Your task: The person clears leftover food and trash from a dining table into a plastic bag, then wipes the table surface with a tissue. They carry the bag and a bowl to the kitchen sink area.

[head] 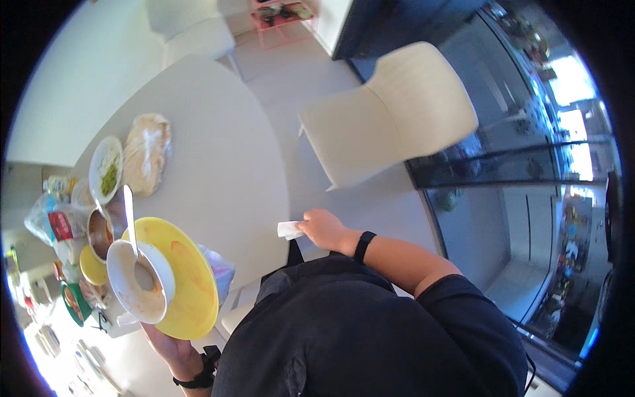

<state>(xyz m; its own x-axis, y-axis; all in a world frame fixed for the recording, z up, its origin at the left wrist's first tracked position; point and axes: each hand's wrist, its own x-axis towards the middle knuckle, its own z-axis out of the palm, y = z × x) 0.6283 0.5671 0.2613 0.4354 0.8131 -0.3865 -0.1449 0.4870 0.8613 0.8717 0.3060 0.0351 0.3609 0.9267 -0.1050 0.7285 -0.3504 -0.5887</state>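
Note:
At the lower left, my left hand (171, 342) holds up a yellow plate (191, 278) from beneath; its fingers are mostly hidden. On the plate rests a tilted white bowl (146, 300) with food residue inside and a metal spoon (130, 213) leaning out of it. Reddish smears mark the plate. My right hand (322, 229), near the table's right edge, pinches a folded white tissue (289, 230). The light-coloured table (223, 149) lies beyond both hands.
Bagged flatbread (146, 154), a white bowl of rice and green food (106, 168), a pot (100, 234), a yellow bowl (93, 265) and a green bowl (74, 302) crowd the table's left side. A cream chair (387, 119) stands beyond the right edge.

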